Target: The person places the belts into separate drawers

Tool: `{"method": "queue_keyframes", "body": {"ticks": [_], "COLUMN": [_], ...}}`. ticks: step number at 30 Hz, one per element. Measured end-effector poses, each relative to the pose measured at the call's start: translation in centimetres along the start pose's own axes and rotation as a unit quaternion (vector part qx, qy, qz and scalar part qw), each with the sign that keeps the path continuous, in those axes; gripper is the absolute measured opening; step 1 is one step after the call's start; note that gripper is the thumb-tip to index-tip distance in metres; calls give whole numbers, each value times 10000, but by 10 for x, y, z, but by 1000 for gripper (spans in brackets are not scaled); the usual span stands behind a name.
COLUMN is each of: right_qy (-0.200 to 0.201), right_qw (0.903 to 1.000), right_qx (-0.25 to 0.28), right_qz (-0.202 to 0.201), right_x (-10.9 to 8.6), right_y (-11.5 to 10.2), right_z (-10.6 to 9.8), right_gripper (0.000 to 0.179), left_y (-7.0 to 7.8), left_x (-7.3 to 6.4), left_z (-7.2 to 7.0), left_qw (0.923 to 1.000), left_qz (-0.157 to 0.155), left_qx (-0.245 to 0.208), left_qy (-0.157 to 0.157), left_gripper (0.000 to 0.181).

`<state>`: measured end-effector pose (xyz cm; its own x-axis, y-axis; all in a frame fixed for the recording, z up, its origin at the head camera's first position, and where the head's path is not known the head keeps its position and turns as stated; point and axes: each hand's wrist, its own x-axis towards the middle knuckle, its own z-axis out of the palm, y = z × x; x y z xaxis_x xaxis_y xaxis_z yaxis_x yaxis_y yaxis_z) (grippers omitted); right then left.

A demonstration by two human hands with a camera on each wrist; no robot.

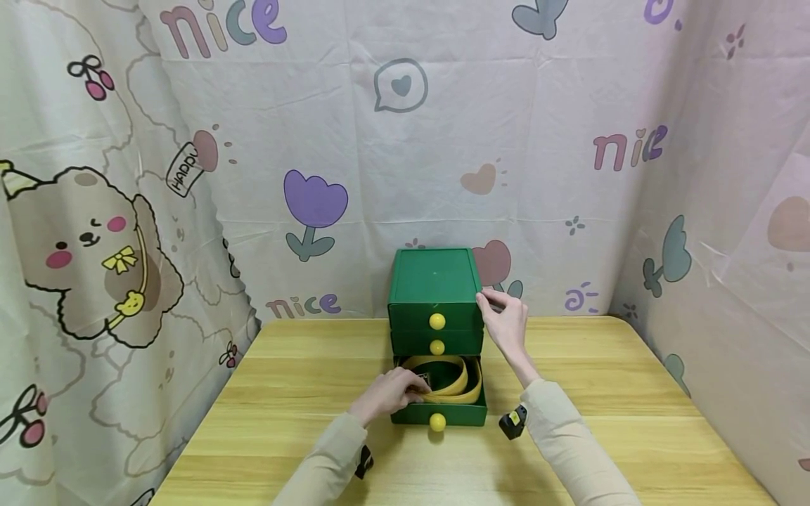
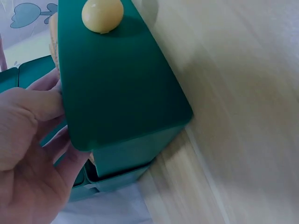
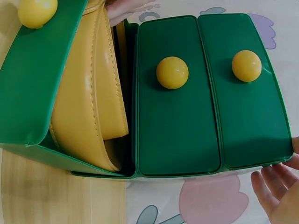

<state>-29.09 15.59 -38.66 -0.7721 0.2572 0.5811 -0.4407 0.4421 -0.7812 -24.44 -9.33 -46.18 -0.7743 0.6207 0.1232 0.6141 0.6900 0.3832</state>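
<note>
A green drawer cabinet (image 1: 435, 274) with yellow round knobs stands on the table, its bottom drawer (image 1: 465, 416) pulled out and the two upper ones closed. Coiled inside the open drawer is a yellow belt (image 3: 84, 93) with stitched edges; a metal buckle (image 1: 425, 379) shows near its left side. My left hand (image 1: 389, 392) reaches over the drawer's left front corner, fingers curled in at the belt. The drawer front partly hides those fingertips in the left wrist view. My right hand (image 1: 506, 320) rests its fingertips on the cabinet's upper right front edge.
The wooden table (image 1: 285, 393) extends on both sides of the cabinet. Behind it hangs a printed cloth (image 1: 405, 176), with more cloth at left and right. Small black devices (image 1: 513, 422) are at both wrists.
</note>
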Motion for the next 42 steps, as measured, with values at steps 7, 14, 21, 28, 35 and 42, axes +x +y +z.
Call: {"method": "queue_keyframes", "body": {"ticks": [7, 14, 21, 28, 35, 42], "right_qy": [-28, 3, -23, -31, -63, -48], "right_qw": [10000, 10000, 10000, 10000, 10000, 10000], "right_qx": [52, 28, 6, 64, 47, 25], "right_qz": [5, 4, 16, -6, 61, 61], "right_x": [0, 0, -1, -1, -1, -1], "right_y": [-1, -1, -1, -2, -3, -4], "right_z": [0, 0, 0, 0, 0, -1], "right_gripper": [22, 22, 22, 22, 22, 22], "left_y": [3, 7, -4, -14, -14, -11], "left_x": [4, 4, 7, 10, 9, 8], "left_z": [-4, -5, -1, 1, 3, 5], "left_qw": [9994, 9985, 9955, 9867, 9885, 9951], "left_qz": [-105, -303, 39, 210, 71, -245], "left_qx": [38, 228, -803, -1540, -1478, -961], "left_qy": [-323, -388, -500, -476, -329, 25], "left_gripper": [21, 25, 18, 16, 11, 9]}}
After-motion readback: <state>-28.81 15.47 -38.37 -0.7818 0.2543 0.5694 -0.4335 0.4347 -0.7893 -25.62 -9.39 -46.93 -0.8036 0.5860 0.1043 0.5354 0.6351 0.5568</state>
